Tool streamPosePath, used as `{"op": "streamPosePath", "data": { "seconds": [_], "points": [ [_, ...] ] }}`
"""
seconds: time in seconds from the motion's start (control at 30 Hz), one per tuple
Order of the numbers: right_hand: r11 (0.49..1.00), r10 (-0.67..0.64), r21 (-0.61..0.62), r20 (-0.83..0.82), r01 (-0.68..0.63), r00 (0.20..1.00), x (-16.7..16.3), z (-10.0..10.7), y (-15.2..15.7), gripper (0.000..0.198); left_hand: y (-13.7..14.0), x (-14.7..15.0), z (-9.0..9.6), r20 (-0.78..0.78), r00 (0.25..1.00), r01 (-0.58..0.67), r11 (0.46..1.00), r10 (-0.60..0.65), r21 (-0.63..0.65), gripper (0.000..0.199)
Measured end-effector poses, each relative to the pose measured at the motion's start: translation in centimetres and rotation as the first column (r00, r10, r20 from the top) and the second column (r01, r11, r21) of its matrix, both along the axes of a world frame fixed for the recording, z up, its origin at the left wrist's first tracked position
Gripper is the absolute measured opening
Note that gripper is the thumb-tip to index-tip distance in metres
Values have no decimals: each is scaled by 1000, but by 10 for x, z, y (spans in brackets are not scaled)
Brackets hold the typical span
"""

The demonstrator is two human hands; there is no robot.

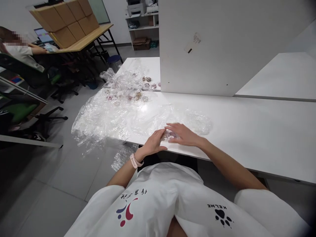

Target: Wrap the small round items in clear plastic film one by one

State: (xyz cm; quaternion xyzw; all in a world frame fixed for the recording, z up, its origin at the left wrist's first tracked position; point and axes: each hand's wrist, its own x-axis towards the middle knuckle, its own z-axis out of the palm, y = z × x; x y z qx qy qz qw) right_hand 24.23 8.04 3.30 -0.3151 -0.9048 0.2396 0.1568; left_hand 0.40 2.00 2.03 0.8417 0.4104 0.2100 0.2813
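Observation:
My left hand (155, 144) rests at the table's front edge with fingers stretched out and thumb apart. Opposite it, my right hand (184, 135) reaches in from the right, its fingers spread. Between the two lies a small purplish piece (172, 134) under clear plastic, partly hidden by my fingers; its kind cannot be made out. Both hands are at its sides, and neither is closed round it. A clear plastic sheet (197, 120) spreads over the white table just beyond my hands.
A large heap of crumpled clear plastic film (98, 115) covers the table's left end and hangs over its edge. Small round pieces (138, 95) lie among it. A white panel (197, 49) stands at the back. Farther left, a person (19, 52) sits by stacked cardboard boxes (66, 23).

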Motion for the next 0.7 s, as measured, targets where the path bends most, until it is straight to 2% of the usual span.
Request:
{"op": "streamPosePath", "data": {
  "seconds": [0.07, 0.1, 0.17, 0.23, 0.3, 0.4, 0.43, 0.47, 0.53, 0.6, 0.7],
  "points": [
    [999, -1, -47, 34, 3, 999, 16, -12, -36, 81, -10, -5, 2, 12, 997, 81, 997, -81, -12, 89],
    [998, -36, -50, 31, 37, 999, 22, -18, -54, 80, -16, -7, 2, 13, 992, 125, 992, -124, -18, 83],
    [991, -128, -48, -28, 127, 991, 30, -26, -84, 57, -26, -10, 4, 38, 986, 165, 986, -164, -39, 65],
    [973, -223, -93, -134, 212, 966, 33, -28, -103, 40, -28, -12, 7, 94, 990, 119, 987, -109, -105, 47],
    [929, -347, -207, -211, 305, 914, 33, -26, -105, 33, -17, -11, 11, 130, 991, 45, 972, -15, -231, 33],
    [807, -551, -347, -151, 478, 821, 29, -20, -80, 28, 13, -2, 19, 39, 995, -71, 924, 93, -376, 28],
    [772, -598, -337, -99, 539, 795, 27, -19, -69, 28, 22, 3, 20, -19, 991, -130, 928, 131, -349, 27],
    [748, -632, -296, -47, 594, 773, 25, -18, -60, 28, 28, 9, 22, -75, 980, -195, 943, 182, -268, 27],
    [732, -670, -151, 16, 664, 742, 22, -17, -48, 24, 30, 17, 22, -136, 953, -273, 962, 269, -10, 22],
    [764, -645, -11, 2, 645, 764, 21, -19, -50, 26, 19, 18, 17, -137, 961, -215, 958, 242, 191, 20],
    [871, -480, 92, -48, 483, 876, 28, -24, -70, 34, -7, 5, 5, -130, 987, -59, 972, 90, 226, 35]
  ]
}}
